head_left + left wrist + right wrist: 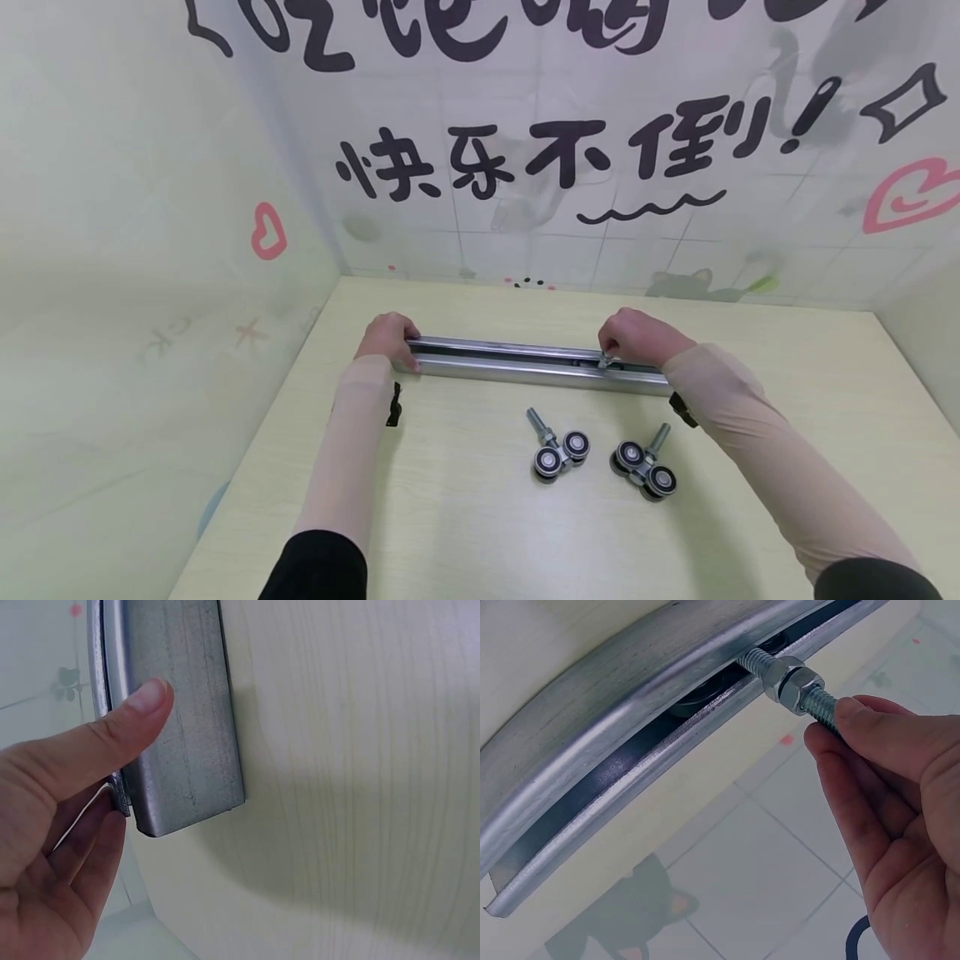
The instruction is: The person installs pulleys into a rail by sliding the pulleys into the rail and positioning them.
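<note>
A slotted metal track (510, 360) lies across the table, its slot facing up. My left hand (388, 340) grips the track's left end, thumb on the near side wall and fingers on the far side, as the left wrist view shows. Toward the right end, my right hand (641, 336) pinches the threaded bolt (823, 705) of a roller trolley between thumb and fingertips. Two nuts (793, 684) sit on that bolt, which stands up out of the slot. The trolley's wheels (701, 697) are inside the track, mostly hidden.
Two more roller trolleys lie on the table in front of the track: one near the middle (561, 454), the other to its right (645, 471). Behind the table (465, 517) rises a wall (525, 250) covered with printed lettering.
</note>
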Demonstrator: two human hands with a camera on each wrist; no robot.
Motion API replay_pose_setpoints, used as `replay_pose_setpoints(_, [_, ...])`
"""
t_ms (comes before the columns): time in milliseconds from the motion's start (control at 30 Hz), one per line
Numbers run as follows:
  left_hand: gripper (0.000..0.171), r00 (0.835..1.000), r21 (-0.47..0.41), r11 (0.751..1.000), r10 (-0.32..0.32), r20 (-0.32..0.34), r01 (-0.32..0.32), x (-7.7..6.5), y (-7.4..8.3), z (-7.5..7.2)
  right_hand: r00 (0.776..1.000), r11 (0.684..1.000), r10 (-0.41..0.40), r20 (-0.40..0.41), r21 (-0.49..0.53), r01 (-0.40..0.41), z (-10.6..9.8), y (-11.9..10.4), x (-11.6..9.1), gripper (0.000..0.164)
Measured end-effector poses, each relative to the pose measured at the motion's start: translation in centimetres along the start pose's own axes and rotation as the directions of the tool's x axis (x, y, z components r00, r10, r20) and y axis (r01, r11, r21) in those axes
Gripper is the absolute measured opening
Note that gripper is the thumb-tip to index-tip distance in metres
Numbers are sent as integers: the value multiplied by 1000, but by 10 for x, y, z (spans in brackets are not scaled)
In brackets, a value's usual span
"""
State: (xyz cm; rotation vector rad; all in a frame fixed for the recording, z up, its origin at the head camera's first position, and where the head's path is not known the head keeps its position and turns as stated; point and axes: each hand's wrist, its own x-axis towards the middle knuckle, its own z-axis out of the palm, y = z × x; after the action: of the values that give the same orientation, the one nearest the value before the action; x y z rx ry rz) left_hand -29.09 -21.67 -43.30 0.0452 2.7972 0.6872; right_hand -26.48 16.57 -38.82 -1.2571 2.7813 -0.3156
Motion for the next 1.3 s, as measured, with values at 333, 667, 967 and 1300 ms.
replay_pose_setpoints(333, [56, 1000, -11, 1000, -11, 14, 11, -1, 2, -2, 998, 999, 39, 41, -17, -38, -2, 2, -2, 24])
replay_pose_setpoints(667, [57, 1000, -27, 999, -22, 14, 22, -6, 7, -3, 999, 999, 34, 34, -28, -33, -1, 11, -12, 23])
replay_pose_setpoints(967, [56, 1000, -22, 1000, -12, 3, 12, -4, 5, -1, 1000, 999, 16, 4, -36, -16, -4, 18, -27, 25])
replay_pose_setpoints(1300, [57, 1000, -32, 999, -13, 8, 13, -4, 3, -1, 1000, 999, -5, -13, -39, 4, -6, 27, -42, 27])
